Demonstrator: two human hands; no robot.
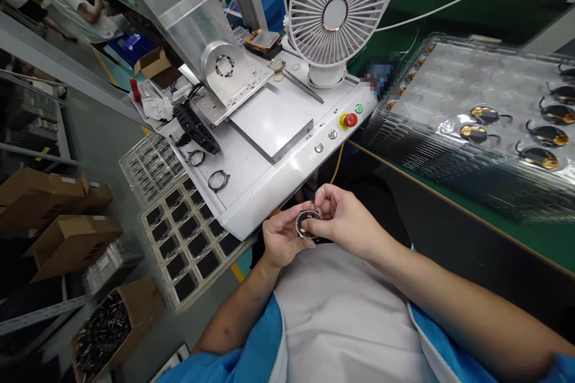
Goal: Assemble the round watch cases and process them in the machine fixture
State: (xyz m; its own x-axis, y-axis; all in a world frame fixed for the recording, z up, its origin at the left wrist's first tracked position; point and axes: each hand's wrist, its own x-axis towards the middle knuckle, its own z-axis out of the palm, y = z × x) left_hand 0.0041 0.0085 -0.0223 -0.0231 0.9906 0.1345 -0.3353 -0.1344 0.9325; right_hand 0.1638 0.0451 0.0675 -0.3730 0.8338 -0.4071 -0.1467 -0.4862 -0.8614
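Close to my body, my left hand [283, 233] grips a round watch case [302, 228] with a metal rim and a dark inside showing some gold. My right hand [339, 215] presses its thumb onto the inner face of the case, its fingers curled at the upper edge. The fingers partly cover the case, so small parts in it are hard to make out. On the white machine [265, 191] ahead lie two dark rings [218, 180], apart from both hands.
A white fan [336, 12] stands on the machine beside a red stop button [349, 120]. To the right, stacked clear trays [449, 90] hold round dark parts with tails. At left are a tray of black squares [197, 245] and cardboard boxes [67, 245]. A seated person [85, 3] is farther back.
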